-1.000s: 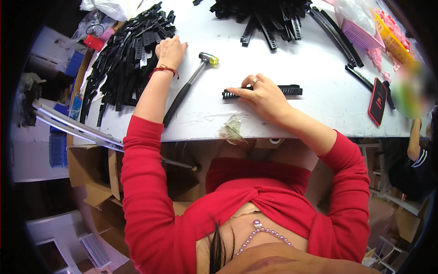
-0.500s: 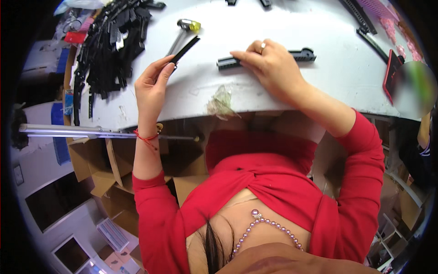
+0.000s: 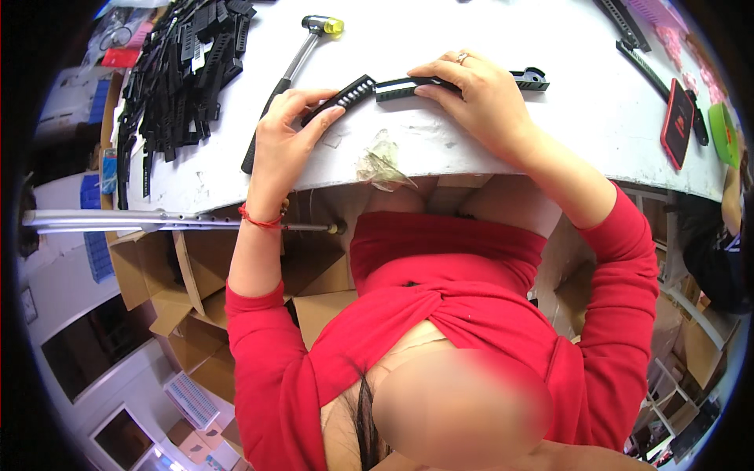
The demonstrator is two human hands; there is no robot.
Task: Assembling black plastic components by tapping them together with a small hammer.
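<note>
Between the thumb and fingers of my left hand [image 3: 294, 129] is a slotted black strip [image 3: 353, 93], tilted up to the right. Its tip is close to the left end of a longer black rail [image 3: 394, 91]; I cannot tell whether they touch. My right hand [image 3: 477, 90] grips that rail from above, near its middle, and covers part of it. The rail's right end, with a round fitting, sticks out past my fingers. Just behind my left hand lies a hammer [image 3: 297, 64] with a yellow-tipped head, its dark handle partly behind the hand.
A heap of black slotted strips [image 3: 184, 86] covers the table's left end. Crumpled clear plastic [image 3: 382, 163] lies at the front edge of the white table [image 3: 440, 153]. On the right are a red phone [image 3: 677, 125], a green object [image 3: 722, 133] and more black rails [image 3: 642, 69].
My left hand has moved right and turned, bringing the strip's slotted face into view and its tip near the rail. My right hand stays on the rail.
</note>
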